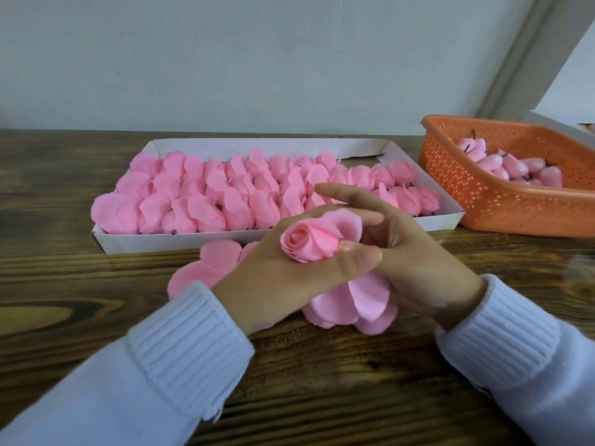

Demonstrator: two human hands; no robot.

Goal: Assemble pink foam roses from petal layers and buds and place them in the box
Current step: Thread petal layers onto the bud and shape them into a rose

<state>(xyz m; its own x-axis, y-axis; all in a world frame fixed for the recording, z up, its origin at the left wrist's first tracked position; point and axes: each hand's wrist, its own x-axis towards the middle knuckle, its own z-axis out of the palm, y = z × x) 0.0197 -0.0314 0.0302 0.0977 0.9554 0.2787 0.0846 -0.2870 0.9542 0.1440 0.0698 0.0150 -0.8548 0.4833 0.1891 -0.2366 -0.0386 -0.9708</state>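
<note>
**Half-built rose held over the table, in front of the box**

The rose (pixel 307 244), a tight pink bud with one petal standing up behind it, sits in the person's left hand (pixel 283 275). The thumb is curled over its right side and pins it against the fingers. Below both hands a wider petal layer (pixel 354 304) fans downward just above the table (pixel 322 381).

The right hand (pixel 409 262) meets the left from the other side. Its index finger is stretched out straight toward the box, and the next finger lies behind the raised petal. Its thumb and palm are hidden, so whether it grips anything cannot be told.

Flat loose petals (pixel 219 255) lie on the wood to the left, partly under the left hand and touching the near wall of the white box (pixel 180 243). The box holds rows of finished roses (pixel 206 194) over most of its length. Right of it stands an orange basket (pixel 483 194) holding pink buds (pixel 512 165) with dark stems. Both wrists wear white ribbed sleeves (pixel 180 342).
</note>
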